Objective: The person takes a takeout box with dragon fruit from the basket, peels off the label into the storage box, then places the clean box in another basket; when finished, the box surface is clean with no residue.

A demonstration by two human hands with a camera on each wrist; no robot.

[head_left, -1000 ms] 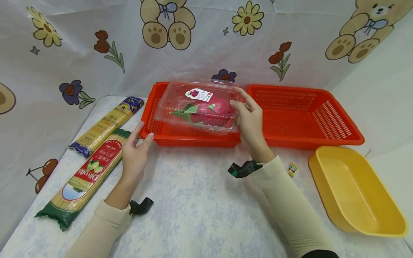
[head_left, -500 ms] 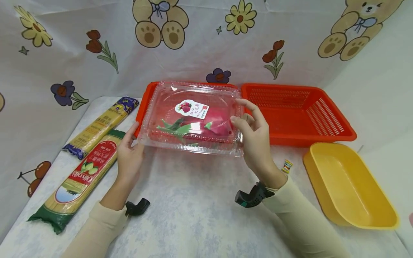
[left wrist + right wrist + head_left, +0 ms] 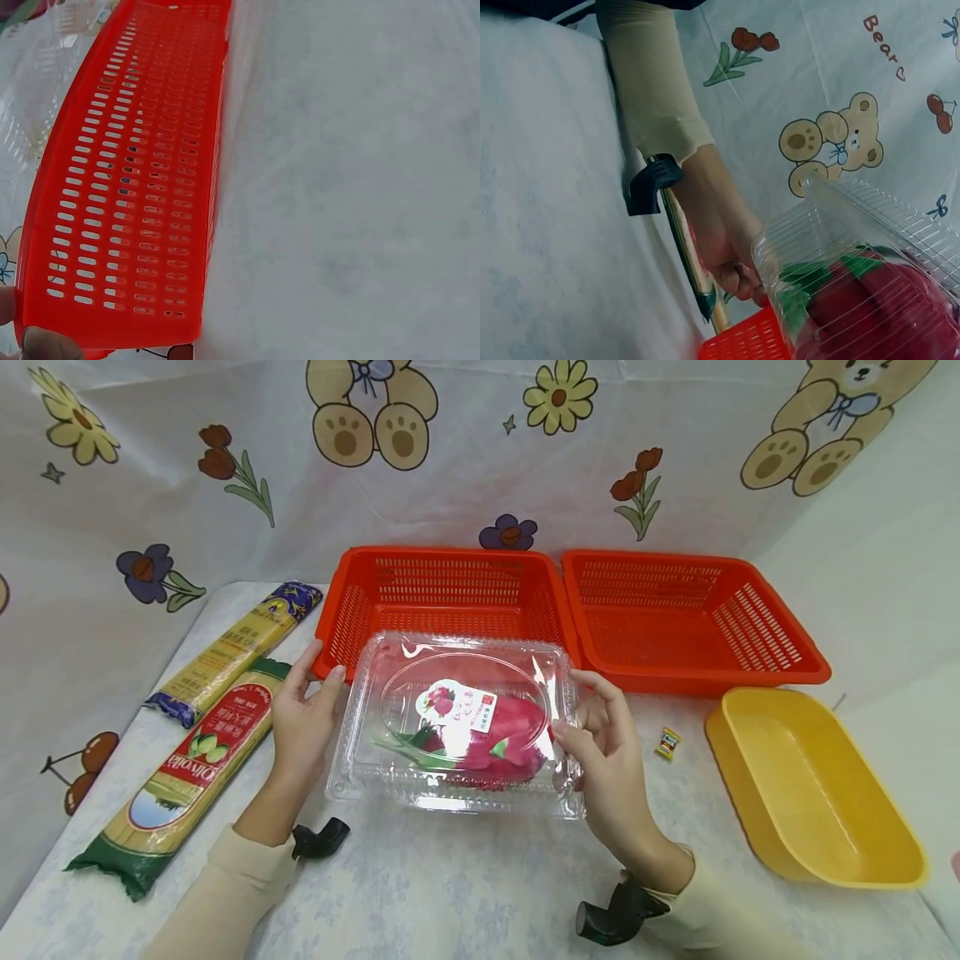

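My right hand [image 3: 615, 768] grips the right end of a clear plastic clamshell box [image 3: 360, 752]. A pink dragon fruit [image 3: 517, 718] with green tips lies inside it, under a white label. The box is raised in front of the left red basket [image 3: 450, 553], hiding part of its near wall. With thumb and fingers, my left hand [image 3: 303, 718] pinches that basket's left near corner. The left wrist view shows the fingertips at the rim of the slotted basket wall [image 3: 112, 195]. In the right wrist view, the box [image 3: 840, 202] fills the lower right.
A second red basket [image 3: 652, 627] adjoins the first on the right. Near it are a yellow tub [image 3: 817, 793] and a tiny yellow packet [image 3: 667, 743]. Two spaghetti packs, one blue-ended [image 3: 232, 652] and one green-ended [image 3: 202, 768], lie at the left.
My right hand has brought the box from over the left basket toward me, lower in the head view, uncovering the basket's inside. The left hand has stayed at the basket's corner.
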